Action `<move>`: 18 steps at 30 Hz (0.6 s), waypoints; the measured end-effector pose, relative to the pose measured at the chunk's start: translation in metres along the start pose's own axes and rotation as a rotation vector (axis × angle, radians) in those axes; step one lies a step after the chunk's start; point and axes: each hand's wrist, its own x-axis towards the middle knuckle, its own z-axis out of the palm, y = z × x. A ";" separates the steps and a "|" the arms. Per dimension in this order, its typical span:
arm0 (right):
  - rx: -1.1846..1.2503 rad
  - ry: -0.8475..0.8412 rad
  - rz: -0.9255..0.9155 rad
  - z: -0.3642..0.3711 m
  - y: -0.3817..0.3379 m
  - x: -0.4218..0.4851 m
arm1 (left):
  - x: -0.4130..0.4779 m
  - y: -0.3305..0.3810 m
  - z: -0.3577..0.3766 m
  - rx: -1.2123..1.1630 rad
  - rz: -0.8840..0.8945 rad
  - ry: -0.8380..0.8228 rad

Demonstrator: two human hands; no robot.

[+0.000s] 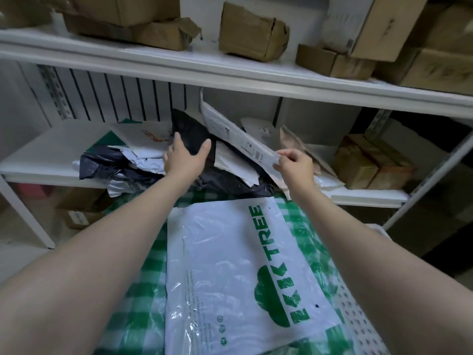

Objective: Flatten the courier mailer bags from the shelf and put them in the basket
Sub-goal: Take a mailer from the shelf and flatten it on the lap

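Basket (359, 321): bottom of frame. White perforated wall at lower right, green-white check liner (143, 290) inside. Prob. the target basket.
Flat mailer (225, 265): white, lies smooth on the liner, bottom centre. Looks done.
Print on it: green caps running sideways. "TREE" is clear; the letters before it look like "KIK", not sure. Green tree-shaped logo beside them. Fine print + small round symbols at its lower left, too small to read.
Left hand (188, 156): mid frame, spread wide, fingers straight, laid on the black mailer (194, 134). No real grip visible.
Risk: slick film under a flat hand, so the bag may slide instead of lifting.
Right hand (294, 160): right of centre, pinches the near corner of the printed white mailer (230, 131), which slants up toward the back wall.
Risk: a one-corner pull could stretch or tear thin film, or it could slip the pinch.
Pile (122, 162): black, white + brown-paper bags crumpled on the mid shelf (46, 155), some overhanging its front edge above the basket.
Risk: the pinched mailer sits among the others. A fast tug may drag loose bags off the edge, to the floor or crumpled onto the flat mailer.
Other writing: orange text on the back-left mailer (146, 133) and label blocks on the printed one, all unreadable.
Far: brown parcels (366, 162) at the shelf's right end; more boxes (253, 32) on the shelf above.
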 end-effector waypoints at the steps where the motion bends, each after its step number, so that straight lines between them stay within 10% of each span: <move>1: 0.018 -0.012 0.000 -0.005 0.004 -0.008 | -0.005 0.006 -0.003 -0.237 -0.077 -0.041; 7: -0.052 -0.082 -0.048 -0.036 0.023 -0.056 | -0.029 0.014 -0.012 -0.814 -0.317 -0.018; 18: -0.643 -0.148 -0.055 -0.062 0.073 -0.091 | -0.121 -0.063 0.007 -0.161 -0.170 0.024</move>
